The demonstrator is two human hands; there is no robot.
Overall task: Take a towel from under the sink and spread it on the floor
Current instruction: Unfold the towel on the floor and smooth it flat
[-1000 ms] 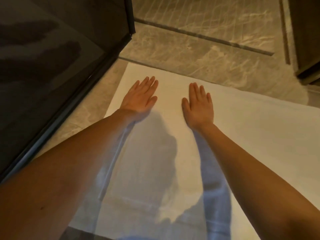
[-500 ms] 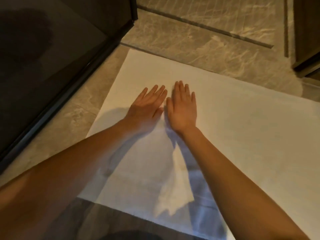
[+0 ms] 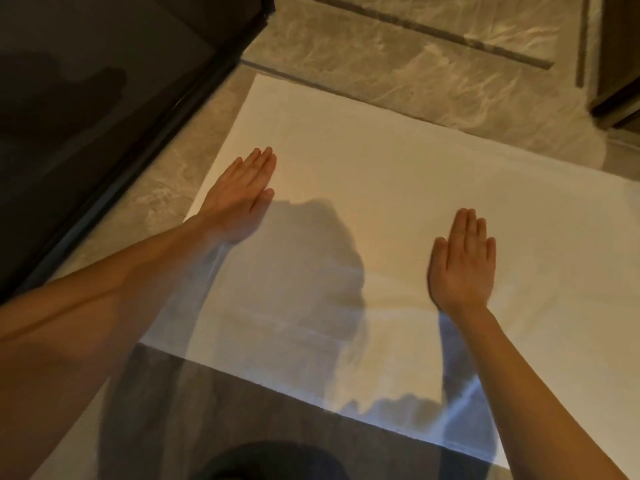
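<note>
A white towel [image 3: 398, 174] lies spread flat on the marble floor, running from the middle left out past the right edge of view. My left hand [image 3: 239, 195] rests palm down near the towel's left edge, fingers straight and together. My right hand [image 3: 462, 261] presses flat on the towel further right, fingers extended. Neither hand holds anything. A faint crease runs across the towel between the hands.
A dark glass panel with a black frame [image 3: 114, 188] stands along the left. Grey marble floor [image 3: 398, 64] with a dark drain line [image 3: 433, 32] lies beyond the towel. A dark cabinet base [image 3: 620, 81] is at the top right. Dark flooring [image 3: 277, 410] borders the near edge.
Both hands were side by side at the towel's middle half a second ago; they have slid apart, left hand leftward and right hand rightward, over the towel.
</note>
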